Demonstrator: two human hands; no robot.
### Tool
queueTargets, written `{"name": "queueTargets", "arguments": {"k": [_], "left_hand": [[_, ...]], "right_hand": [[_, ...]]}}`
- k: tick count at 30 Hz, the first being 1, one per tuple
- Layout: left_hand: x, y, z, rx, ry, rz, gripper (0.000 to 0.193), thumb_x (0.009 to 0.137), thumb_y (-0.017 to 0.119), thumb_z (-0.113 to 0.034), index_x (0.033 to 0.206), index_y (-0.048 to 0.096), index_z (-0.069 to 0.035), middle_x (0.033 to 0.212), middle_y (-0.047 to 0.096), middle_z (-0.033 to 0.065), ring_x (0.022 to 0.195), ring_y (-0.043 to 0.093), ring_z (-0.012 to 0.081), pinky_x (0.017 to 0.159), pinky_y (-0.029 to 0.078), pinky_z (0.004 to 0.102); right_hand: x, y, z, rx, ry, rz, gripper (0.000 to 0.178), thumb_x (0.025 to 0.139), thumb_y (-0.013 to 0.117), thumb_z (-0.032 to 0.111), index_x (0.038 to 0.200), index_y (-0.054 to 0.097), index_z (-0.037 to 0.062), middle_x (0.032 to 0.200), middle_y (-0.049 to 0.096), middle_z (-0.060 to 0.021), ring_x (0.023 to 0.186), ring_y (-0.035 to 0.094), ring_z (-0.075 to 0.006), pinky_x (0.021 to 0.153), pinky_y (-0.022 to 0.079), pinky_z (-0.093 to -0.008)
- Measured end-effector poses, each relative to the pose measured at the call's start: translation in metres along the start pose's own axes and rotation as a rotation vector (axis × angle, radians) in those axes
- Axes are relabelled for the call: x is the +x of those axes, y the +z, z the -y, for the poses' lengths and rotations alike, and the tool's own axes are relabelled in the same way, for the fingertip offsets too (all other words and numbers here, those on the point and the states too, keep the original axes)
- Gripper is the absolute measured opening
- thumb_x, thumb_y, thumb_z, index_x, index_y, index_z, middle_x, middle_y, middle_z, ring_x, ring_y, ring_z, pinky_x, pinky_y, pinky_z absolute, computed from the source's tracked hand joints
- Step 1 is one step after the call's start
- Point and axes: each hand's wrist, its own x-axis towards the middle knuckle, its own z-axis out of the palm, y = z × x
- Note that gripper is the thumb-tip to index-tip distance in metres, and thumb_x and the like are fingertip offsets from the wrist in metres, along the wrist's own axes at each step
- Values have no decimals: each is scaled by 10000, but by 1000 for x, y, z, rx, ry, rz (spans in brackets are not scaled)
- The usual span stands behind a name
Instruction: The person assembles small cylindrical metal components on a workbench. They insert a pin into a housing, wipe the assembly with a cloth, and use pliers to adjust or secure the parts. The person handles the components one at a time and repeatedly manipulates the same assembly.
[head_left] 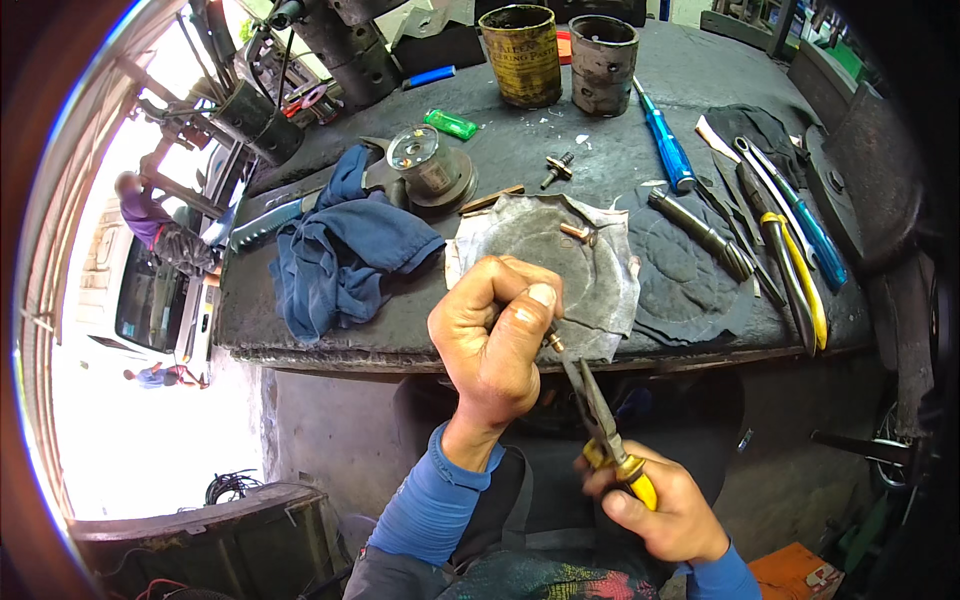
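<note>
My left hand is closed in a fist just above the bench's front edge. The end of a small copper-coloured metal piece sticks out of it; the rest is hidden by the fingers. My right hand, lower and to the right, is wrapped round the yellow handles of a pair of pliers. The plier jaws are apart, with their tips close to the metal piece. Behind my fist, a worn, light-edged round pad lies on the bench, and a copper-coloured bolt-like part rests on it.
On the dark bench lie a blue cloth, a round metal housing, a green lighter and a small spring-fitted part. Two grimy cans stand behind. At right are a blue screwdriver and yellow-handled cutters.
</note>
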Motion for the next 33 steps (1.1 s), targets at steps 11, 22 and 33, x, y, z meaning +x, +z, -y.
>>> {"name": "queueTargets", "arguments": {"k": [11, 22, 33], "left_hand": [[-3, 8, 1, 105, 30, -58, 168, 919, 622, 43, 780, 538, 3, 835, 680, 71, 673, 481, 49, 605, 411, 234], [-2, -2, 2, 130, 78, 40, 157, 904, 627, 12, 770, 545, 9, 802, 679, 96, 681, 510, 92, 617, 426, 271], [-3, -2, 1, 87, 52, 44, 181, 913, 607, -11, 751, 525, -9, 782, 670, 114, 670, 500, 100, 616, 413, 272]], "right_hand": [[11, 19, 8, -1086, -221, -531, 434, 792, 837, 161, 1115, 643, -55, 1283, 543, -264, 1160, 549, -431, 975, 436, -514], [9, 2, 8, -202, -44, -98, 312, 961, 749, 243, 990, 618, -38, 1072, 632, -162, 890, 635, -316, 801, 519, -426], [0, 4, -6, 601, 148, 131, 378, 1008, 696, 308, 1015, 697, -70, 1236, 656, -208, 1054, 674, -297, 970, 522, -417]]}}
